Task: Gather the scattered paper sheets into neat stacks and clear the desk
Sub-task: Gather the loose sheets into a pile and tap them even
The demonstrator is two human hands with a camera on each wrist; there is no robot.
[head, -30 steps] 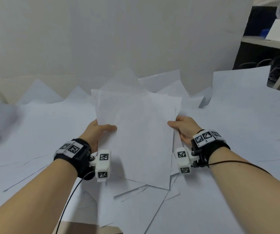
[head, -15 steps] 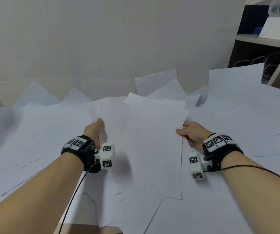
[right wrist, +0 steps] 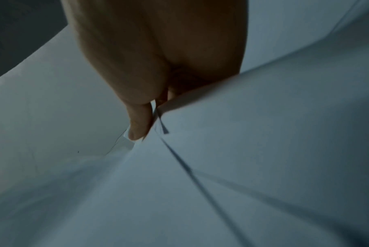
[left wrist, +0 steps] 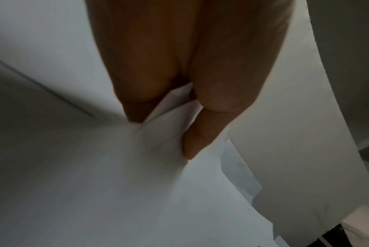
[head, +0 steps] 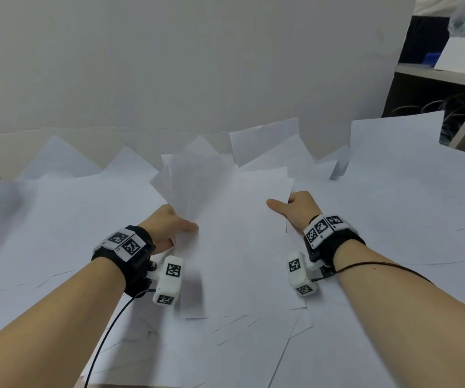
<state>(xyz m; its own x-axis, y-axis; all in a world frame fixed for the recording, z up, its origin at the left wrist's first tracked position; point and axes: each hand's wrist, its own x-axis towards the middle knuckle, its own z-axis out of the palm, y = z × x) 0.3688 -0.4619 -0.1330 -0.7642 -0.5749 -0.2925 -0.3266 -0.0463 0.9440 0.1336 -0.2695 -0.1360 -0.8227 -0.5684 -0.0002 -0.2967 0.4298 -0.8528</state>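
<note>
Worktop buried in loose sheets [head: 393,208] below the wall. I see both hands now lower: left hand [head: 167,228] pinches the gathered stack [head: 234,242], right hand [head: 295,205] grips its far edge. Stack just landed; squaring likely next.

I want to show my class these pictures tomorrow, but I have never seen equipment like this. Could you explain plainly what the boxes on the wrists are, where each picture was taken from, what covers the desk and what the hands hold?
No machine here: a person works with bare hands. Each wrist wears a black band carrying a small white camera box with checkered tags. The wide picture comes from a camera on the person's head; the two dark close-ups look along each hand from those wrist cameras. Loose white paper sheets cover the desk. The left hand pinches the left edge of a bundle of sheets, thumb on top. The right hand grips its right edge. A shelf stands at the right.
</note>
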